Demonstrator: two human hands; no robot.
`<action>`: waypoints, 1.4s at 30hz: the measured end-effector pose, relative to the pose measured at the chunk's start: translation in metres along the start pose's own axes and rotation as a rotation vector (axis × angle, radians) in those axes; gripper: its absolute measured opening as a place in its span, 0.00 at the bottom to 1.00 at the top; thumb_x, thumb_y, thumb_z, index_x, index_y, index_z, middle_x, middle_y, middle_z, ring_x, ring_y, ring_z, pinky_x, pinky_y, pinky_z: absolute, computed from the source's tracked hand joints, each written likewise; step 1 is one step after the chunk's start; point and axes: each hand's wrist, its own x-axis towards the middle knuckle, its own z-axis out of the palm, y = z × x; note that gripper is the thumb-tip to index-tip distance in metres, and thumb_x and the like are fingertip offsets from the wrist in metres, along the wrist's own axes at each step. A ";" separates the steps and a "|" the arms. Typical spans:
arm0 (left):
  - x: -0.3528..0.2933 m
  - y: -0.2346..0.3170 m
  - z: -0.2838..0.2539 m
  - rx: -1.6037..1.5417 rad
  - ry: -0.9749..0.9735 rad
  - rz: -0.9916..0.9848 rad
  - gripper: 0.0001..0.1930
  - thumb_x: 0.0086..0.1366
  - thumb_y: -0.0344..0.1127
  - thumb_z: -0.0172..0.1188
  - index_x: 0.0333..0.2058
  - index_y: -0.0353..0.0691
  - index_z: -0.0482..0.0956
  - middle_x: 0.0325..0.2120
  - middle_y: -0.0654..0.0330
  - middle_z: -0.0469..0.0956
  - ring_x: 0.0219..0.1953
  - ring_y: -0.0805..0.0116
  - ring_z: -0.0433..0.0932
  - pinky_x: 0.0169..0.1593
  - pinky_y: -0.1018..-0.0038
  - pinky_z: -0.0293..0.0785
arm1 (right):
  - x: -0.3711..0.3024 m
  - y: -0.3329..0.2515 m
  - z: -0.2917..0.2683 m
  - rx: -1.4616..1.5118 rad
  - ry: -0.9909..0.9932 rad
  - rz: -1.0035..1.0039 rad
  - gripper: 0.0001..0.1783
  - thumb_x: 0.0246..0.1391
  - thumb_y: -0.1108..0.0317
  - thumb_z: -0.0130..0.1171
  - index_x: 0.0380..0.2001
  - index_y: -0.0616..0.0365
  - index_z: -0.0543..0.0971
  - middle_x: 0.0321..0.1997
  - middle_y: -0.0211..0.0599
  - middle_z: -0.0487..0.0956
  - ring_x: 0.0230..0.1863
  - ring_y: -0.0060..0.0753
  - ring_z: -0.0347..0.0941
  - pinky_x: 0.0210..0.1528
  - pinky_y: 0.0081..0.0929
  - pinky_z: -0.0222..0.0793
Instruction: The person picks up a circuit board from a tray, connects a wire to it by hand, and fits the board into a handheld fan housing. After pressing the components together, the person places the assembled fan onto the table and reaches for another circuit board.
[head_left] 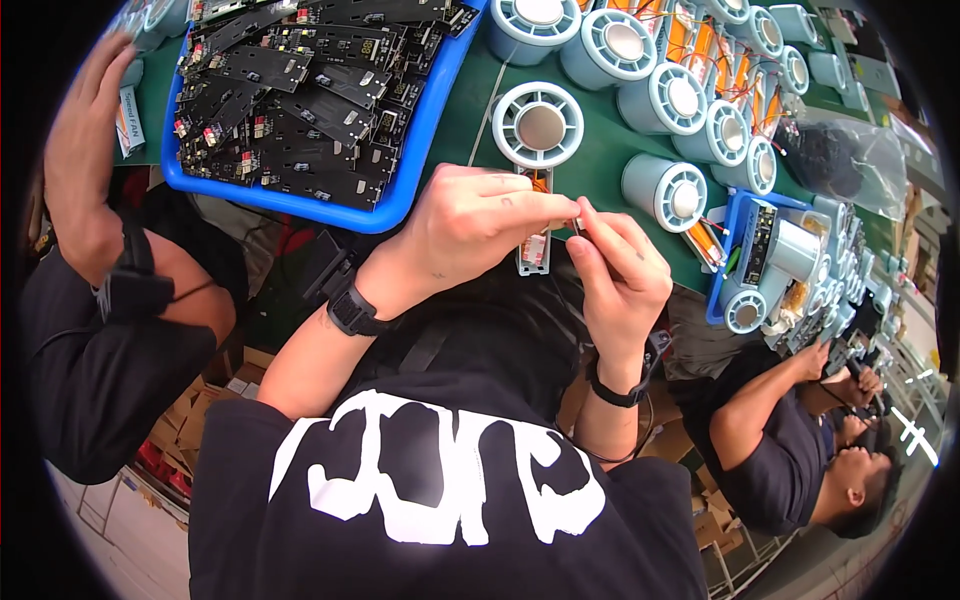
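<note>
My left hand (472, 218) and my right hand (622, 270) meet over the table, their fingertips pinched together around something small and dark that I cannot make out. Just beneath them lies a light-blue handheld fan body (541, 127), its round grille with a metal disc at the far end. Its open handle (534, 262) points toward me. Orange and white parts show inside the handle; my left hand covers its middle. A thin dark cable hangs near the right fingers.
A blue tray (395, 212) piled with black circuit boards (290, 110) stands at left. More light-blue fan bodies (668, 98) with orange batteries and wires fill the far right, near a smaller blue bin (718, 285). Co-workers sit on both sides; one arm (85, 170) reaches in at left.
</note>
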 end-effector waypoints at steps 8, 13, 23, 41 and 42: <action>0.002 -0.004 0.003 -0.007 0.007 0.016 0.16 0.53 0.23 0.69 0.42 0.40 0.87 0.17 0.62 0.74 0.18 0.68 0.76 0.22 0.74 0.70 | 0.005 -0.001 -0.005 -0.096 -0.007 -0.124 0.20 0.50 0.85 0.66 0.48 0.66 0.84 0.36 0.38 0.83 0.32 0.23 0.75 0.34 0.18 0.69; 0.002 -0.001 -0.001 -0.018 0.016 0.022 0.14 0.55 0.24 0.70 0.42 0.40 0.87 0.17 0.62 0.75 0.18 0.68 0.76 0.23 0.75 0.70 | 0.004 0.000 0.000 0.055 -0.022 -0.030 0.21 0.49 0.86 0.66 0.49 0.67 0.83 0.35 0.40 0.83 0.32 0.25 0.76 0.34 0.18 0.70; 0.005 -0.008 -0.003 -0.174 -0.062 -0.078 0.10 0.55 0.24 0.70 0.38 0.39 0.88 0.22 0.59 0.83 0.22 0.67 0.82 0.25 0.76 0.73 | 0.007 -0.002 -0.003 -0.086 -0.041 -0.124 0.21 0.46 0.82 0.70 0.47 0.65 0.84 0.37 0.44 0.84 0.33 0.38 0.80 0.34 0.28 0.75; -0.022 0.017 0.013 0.245 0.227 -0.138 0.20 0.50 0.21 0.73 0.45 0.35 0.84 0.34 0.57 0.78 0.32 0.58 0.76 0.33 0.69 0.75 | 0.003 -0.022 0.004 0.367 -0.012 0.405 0.13 0.64 0.78 0.56 0.50 0.67 0.79 0.38 0.33 0.81 0.32 0.15 0.74 0.29 0.15 0.71; -0.025 0.016 0.014 0.246 0.223 -0.135 0.20 0.50 0.21 0.73 0.45 0.35 0.84 0.34 0.57 0.78 0.32 0.58 0.76 0.33 0.69 0.75 | 0.002 -0.022 0.006 0.370 -0.008 0.404 0.13 0.64 0.78 0.56 0.50 0.67 0.79 0.38 0.33 0.81 0.32 0.15 0.74 0.29 0.15 0.71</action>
